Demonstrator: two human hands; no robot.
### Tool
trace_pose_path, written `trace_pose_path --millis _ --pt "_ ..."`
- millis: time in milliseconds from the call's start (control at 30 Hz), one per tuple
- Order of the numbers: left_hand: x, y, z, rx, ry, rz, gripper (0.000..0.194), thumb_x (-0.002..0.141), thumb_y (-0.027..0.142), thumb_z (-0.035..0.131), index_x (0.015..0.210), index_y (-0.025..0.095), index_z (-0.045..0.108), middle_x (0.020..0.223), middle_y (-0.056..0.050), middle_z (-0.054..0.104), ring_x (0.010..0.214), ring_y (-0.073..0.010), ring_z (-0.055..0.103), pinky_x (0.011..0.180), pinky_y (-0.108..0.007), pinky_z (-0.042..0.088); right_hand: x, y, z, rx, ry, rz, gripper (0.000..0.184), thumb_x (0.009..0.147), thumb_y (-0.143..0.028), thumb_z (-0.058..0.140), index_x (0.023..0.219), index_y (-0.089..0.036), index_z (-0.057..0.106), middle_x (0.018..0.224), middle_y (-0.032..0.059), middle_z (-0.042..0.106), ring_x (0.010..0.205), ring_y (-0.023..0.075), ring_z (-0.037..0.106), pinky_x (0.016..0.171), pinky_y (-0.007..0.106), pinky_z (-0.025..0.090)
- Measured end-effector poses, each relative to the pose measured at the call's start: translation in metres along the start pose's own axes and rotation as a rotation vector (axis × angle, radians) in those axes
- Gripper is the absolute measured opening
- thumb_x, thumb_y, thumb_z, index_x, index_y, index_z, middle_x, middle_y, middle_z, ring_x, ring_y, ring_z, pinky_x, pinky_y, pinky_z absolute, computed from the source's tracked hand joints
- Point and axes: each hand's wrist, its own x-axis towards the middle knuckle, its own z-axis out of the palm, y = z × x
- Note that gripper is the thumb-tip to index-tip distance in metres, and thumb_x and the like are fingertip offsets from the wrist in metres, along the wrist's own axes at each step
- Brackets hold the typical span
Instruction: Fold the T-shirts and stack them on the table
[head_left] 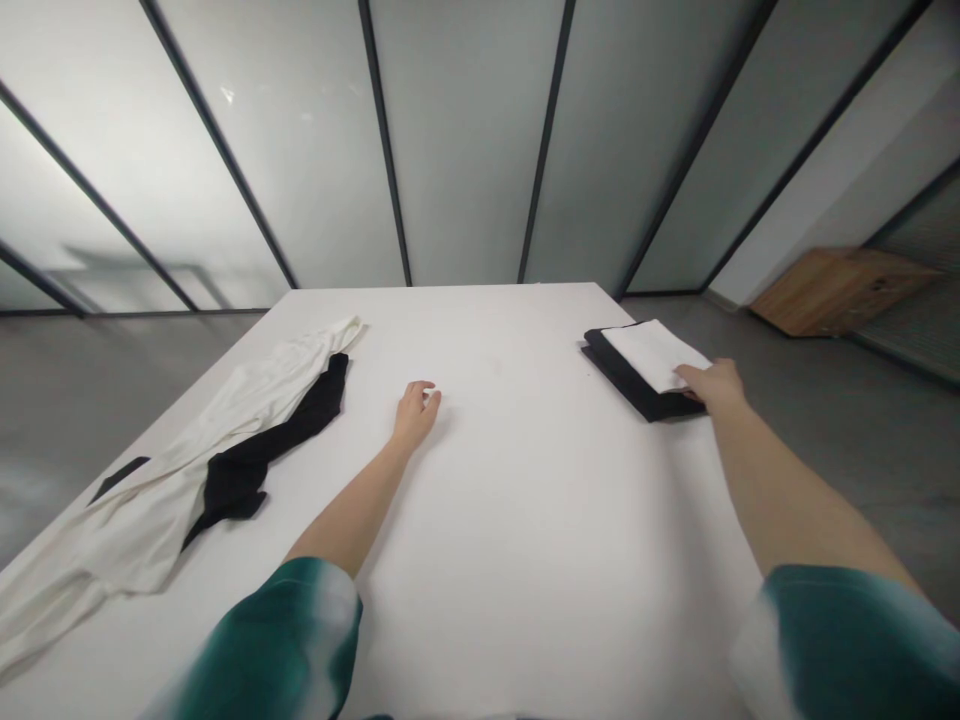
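Observation:
My right hand [718, 384] is at the near right corner of a folded white cloth [656, 352], thumb on top and the other fingers mostly hidden, gripping its edge. That cloth lies on folded black fabric [626, 378] near the table's right edge. My left hand [417, 412] is over the middle left of the white table [540, 500], holding nothing, its fingers loosely bent and apart. To its left, a long white garment [172, 500] is spread loosely, with a black garment [289, 435] partly beneath it.
Frosted glass panels [465, 140] with dark frames stand behind the table. A wooden box-like piece [840, 290] is on the grey floor [847, 420] at the right. The white garment reaches along the table's left edge.

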Motion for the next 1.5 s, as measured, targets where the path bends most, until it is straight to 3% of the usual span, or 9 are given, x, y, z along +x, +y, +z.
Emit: trace_pose_path --millis 100,300,400,533,700,967,1100,1300,1500 --pt "0.000 0.000 0.000 -0.001 -0.003 0.009 0.019 0.091 0.030 0.053 0.105 0.020 0.061 0.111 -0.009 0.062 0.094 -0.0190 0.065 0.086 -0.034 0.050 -0.011 -0.011 -0.003 -0.236 0.174 -0.067 0.078 0.072 -0.030 0.077 0.138 -0.003 0.045 0.133 0.0342 0.044 0.118 0.0384 0.045 0.090 0.049 0.036" --pt "-0.002 0.001 -0.001 0.053 -0.018 0.032 0.021 0.091 0.030 0.052 0.107 0.019 0.060 0.113 -0.010 0.062 0.095 -0.0196 0.065 0.089 -0.036 0.050 -0.048 -0.042 0.018 -0.094 0.470 -0.574 0.052 0.075 -0.023 0.057 0.124 -0.006 0.054 0.128 0.0255 0.051 0.123 0.0362 0.037 0.106 0.055 0.020" --pt "-0.003 0.004 -0.002 0.138 -0.022 0.063 0.022 0.091 0.030 0.052 0.108 0.019 0.060 0.115 -0.010 0.062 0.097 -0.0204 0.064 0.091 -0.037 0.049 -0.088 -0.062 0.048 -0.027 0.360 -0.816 0.045 0.076 -0.026 0.053 0.119 -0.011 0.056 0.121 0.0193 0.055 0.121 0.0343 0.041 0.106 0.056 0.025" --pt "-0.006 0.010 -0.006 0.311 -0.032 0.108 0.023 0.090 0.030 0.053 0.107 0.019 0.062 0.113 -0.010 0.064 0.105 -0.0240 0.060 0.096 -0.039 0.046 -0.144 -0.083 0.096 -0.015 0.018 -1.010 0.035 0.084 -0.026 0.049 0.114 -0.015 0.062 0.115 0.0157 0.061 0.114 0.0313 0.048 0.102 0.048 0.033" --pt "-0.008 0.016 -0.015 0.461 -0.086 0.142 0.024 0.091 0.032 0.051 0.107 0.020 0.064 0.110 -0.010 0.067 0.108 -0.0260 0.058 0.096 -0.040 0.045 -0.163 -0.079 0.133 -0.112 -0.256 -0.984 0.031 0.085 -0.023 0.049 0.107 -0.015 0.069 0.112 0.0137 0.067 0.111 0.0289 0.053 0.098 0.041 0.038" --pt "-0.006 0.019 -0.020 0.559 -0.087 0.122 0.031 0.091 0.033 0.050 0.112 0.018 0.066 0.114 -0.011 0.068 0.112 -0.0275 0.059 0.105 -0.043 0.040 -0.156 -0.065 0.134 -0.099 -0.252 -0.959 0.030 0.088 -0.023 0.048 0.106 -0.015 0.070 0.111 0.0130 0.069 0.109 0.0280 0.055 0.096 0.040 0.040" --pt "-0.008 0.016 -0.018 0.639 -0.139 0.116 0.046 0.091 0.040 0.051 0.130 0.017 0.059 0.138 -0.013 0.058 0.134 -0.0311 0.045 0.115 -0.045 0.031 -0.163 -0.067 0.136 -0.124 -0.285 -0.990 0.032 0.087 -0.025 0.051 0.112 -0.016 0.068 0.119 0.0132 0.066 0.113 0.0283 0.055 0.098 0.041 0.040" --pt "-0.011 0.016 -0.015 0.724 -0.275 0.035 0.066 0.094 0.056 0.040 0.149 0.019 0.041 0.159 -0.013 0.033 0.148 -0.0330 0.024 0.118 -0.046 0.026 -0.161 -0.066 0.140 -0.228 -0.351 -0.960 0.043 0.092 -0.034 0.047 0.128 -0.017 0.061 0.140 0.0138 0.056 0.129 0.0289 0.049 0.107 0.043 0.037" --pt "-0.010 0.016 -0.013 0.716 -0.421 0.038 0.078 0.093 0.067 0.030 0.155 0.019 0.030 0.162 -0.015 0.021 0.151 -0.0336 0.013 0.119 -0.050 0.019 -0.168 -0.070 0.136 -0.370 -0.473 -0.909 0.073 0.094 -0.061 0.035 0.153 -0.017 0.035 0.160 0.0153 0.029 0.147 0.0334 0.025 0.116 0.049 0.024"
